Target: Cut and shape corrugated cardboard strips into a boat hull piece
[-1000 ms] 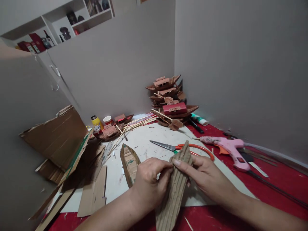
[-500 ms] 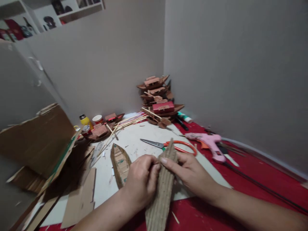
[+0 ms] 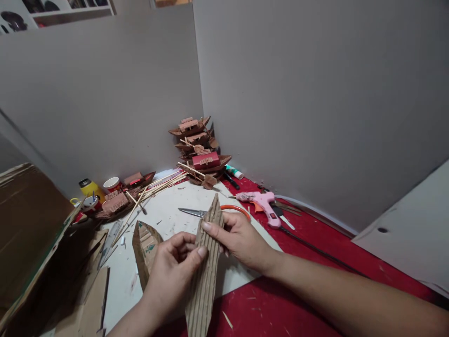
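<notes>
A long strip of corrugated cardboard (image 3: 202,290) with a pointed far end is held upright-ish before me, ridges facing me. My right hand (image 3: 242,238) grips its upper part, thumb on the ridged face and fingers behind. Lower on its left edge, my left hand (image 3: 175,262) pinches it, thumb on the ridges. Beside my left hand lies a small cardboard boat hull (image 3: 144,248), partly covered by that hand. Behind the strip are scissors (image 3: 191,212) with orange handles, partly hidden.
A pink glue gun (image 3: 259,201) with a black cord rests on the red tablecloth (image 3: 266,309). Finished model boats (image 3: 206,161) are stacked in the corner. Thin sticks (image 3: 164,185), cups (image 3: 112,184), a yellow bottle (image 3: 91,189) and large cardboard pieces (image 3: 31,234) occupy the left side.
The view has swung to the right, so everything sits further left. My left thumb has shifted onto the strip's ridged face, and its fingers look less bunched. Both hands still hold the strip.
</notes>
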`<state>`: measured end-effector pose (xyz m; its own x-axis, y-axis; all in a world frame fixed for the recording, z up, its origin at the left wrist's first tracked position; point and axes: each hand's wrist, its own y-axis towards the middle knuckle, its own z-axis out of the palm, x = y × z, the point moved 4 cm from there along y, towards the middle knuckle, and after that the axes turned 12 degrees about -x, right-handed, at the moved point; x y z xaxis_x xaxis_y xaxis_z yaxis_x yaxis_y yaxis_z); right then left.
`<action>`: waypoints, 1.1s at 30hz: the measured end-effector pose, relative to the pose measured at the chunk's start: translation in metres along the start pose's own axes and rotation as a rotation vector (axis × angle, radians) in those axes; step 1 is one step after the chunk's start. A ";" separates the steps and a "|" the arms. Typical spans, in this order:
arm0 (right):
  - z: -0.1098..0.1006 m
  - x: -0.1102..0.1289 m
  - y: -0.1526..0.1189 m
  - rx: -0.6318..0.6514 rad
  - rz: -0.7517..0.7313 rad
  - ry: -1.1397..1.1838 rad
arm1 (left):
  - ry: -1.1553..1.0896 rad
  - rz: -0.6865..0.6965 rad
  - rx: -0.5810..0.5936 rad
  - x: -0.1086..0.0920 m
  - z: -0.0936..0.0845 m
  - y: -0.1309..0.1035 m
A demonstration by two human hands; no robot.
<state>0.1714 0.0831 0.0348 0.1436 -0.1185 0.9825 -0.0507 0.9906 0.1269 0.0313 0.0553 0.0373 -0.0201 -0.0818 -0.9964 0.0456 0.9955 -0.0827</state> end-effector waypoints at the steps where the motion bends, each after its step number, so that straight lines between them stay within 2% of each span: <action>1: 0.001 -0.001 0.000 0.025 0.009 -0.004 | -0.038 -0.050 0.026 0.002 0.002 0.000; 3: 0.000 0.001 0.001 -0.006 -0.013 -0.013 | -0.074 -0.072 0.013 0.002 0.003 0.000; 4: -0.004 0.004 0.001 -0.085 -0.062 -0.018 | -0.077 -0.061 -0.015 0.002 0.002 0.001; 7: -0.018 0.019 -0.006 -0.396 -0.358 -0.126 | -0.070 -0.022 -0.093 0.002 -0.002 0.004; 8: -0.018 0.024 -0.010 -0.421 -0.478 -0.197 | -0.072 -0.006 -0.104 0.002 -0.002 0.005; 9: -0.016 0.027 -0.014 -0.388 -0.597 -0.272 | -0.075 0.011 -0.104 0.002 -0.002 0.005; 11: -0.009 0.028 -0.021 -0.244 -0.785 -0.397 | -0.070 0.051 -0.083 0.004 -0.001 0.006; 13: -0.003 0.025 -0.024 -0.149 -0.876 -0.461 | -0.040 0.089 -0.060 0.007 0.000 0.006; 19: 0.001 0.017 -0.019 -0.115 -0.884 -0.552 | 0.074 0.187 -0.015 0.010 0.004 0.001; 23: 0.002 0.016 -0.021 -0.115 -0.841 -0.558 | 0.104 0.233 -0.027 0.007 0.005 -0.002; 28: 0.004 0.011 -0.022 -0.090 -0.755 -0.515 | 0.131 0.230 -0.062 0.006 0.006 -0.008; 33: 0.007 0.004 -0.018 -0.056 -0.749 -0.682 | 0.163 0.221 -0.071 0.008 0.009 -0.009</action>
<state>0.1665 0.0640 0.0377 -0.4762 -0.7065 0.5236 -0.1301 0.6454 0.7527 0.0396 0.0449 0.0304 -0.1780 0.1403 -0.9740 -0.0028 0.9897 0.1431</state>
